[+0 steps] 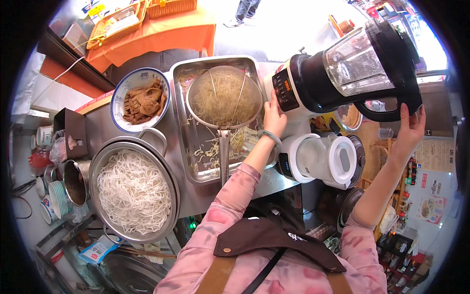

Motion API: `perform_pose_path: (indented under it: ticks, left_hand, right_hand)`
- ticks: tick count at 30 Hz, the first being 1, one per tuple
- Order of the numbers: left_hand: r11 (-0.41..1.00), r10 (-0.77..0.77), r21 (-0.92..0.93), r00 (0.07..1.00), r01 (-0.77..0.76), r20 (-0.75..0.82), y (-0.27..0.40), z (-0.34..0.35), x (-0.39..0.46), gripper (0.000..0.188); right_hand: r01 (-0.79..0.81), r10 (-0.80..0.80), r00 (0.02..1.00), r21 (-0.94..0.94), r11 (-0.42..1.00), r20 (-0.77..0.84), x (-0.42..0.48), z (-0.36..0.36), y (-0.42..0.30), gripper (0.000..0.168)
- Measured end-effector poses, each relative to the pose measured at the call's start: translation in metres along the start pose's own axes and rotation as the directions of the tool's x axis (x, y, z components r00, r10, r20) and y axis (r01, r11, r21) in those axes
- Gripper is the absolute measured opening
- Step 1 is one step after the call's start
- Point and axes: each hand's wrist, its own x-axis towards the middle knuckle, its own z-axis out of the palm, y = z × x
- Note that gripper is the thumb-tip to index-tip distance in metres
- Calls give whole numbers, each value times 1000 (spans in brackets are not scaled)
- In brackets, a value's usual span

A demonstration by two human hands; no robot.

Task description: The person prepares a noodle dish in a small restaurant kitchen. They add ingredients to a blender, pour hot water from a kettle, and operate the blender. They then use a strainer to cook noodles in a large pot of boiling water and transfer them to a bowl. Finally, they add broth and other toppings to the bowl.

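A blender (pixel 312 81) with a clear jug and a black lid stands at the counter's right end. On its base is a lit control panel (pixel 282 90). My left hand (pixel 274 118) is at the panel's edge, index finger extended against the base. My right hand (pixel 412 123) is up at the black jug handle (pixel 378 114), its fingers touching the lid end; how firmly it grips is hard to see. Close to my left hand, a long-handled mesh strainer (pixel 224 97) of thin pale strands rests across a steel tray (pixel 191 169) with loose sprout-like pieces.
Left stands a steel colander (pixel 172 220) of white noodles, with a bowl (pixel 119 123) of brown sliced food behind. A glass electric kettle (pixel 323 158) sits below the blender. Beyond the counter, an orange-covered table (pixel 176 33) holds wicker baskets (pixel 117 25). A person's legs (pixel 246 11) appear at the top.
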Motion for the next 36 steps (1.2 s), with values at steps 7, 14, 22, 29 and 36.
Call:
perform_pose_path:
  ticks: [7,14,22,29,36]
  left_hand:
    - [999,-5,-31,997,7,83,-3,-11,6,78]
    - [963,-30,-270,999,23,-21,-4,-7,0,81]
    - [999,-20,-31,997,22,78,-3,-7,3,83]
    - [988,-29,-152,1000,30,4,0,-8,0,84]
    - [998,-58,5,990,58,127,3,-12,5,84]
  right_hand:
    - [10,-12,1000,75,997,24,4,0,11,49]
    - [-9,8,1000,159,987,8,-3,1,16,46]
    - [-1,-7,999,160,987,48,-9,1,16,47]
    - [-91,79,993,157,983,84,-13,1,12,42]
    - [-43,38,997,72,996,67,-14,4,10,39]
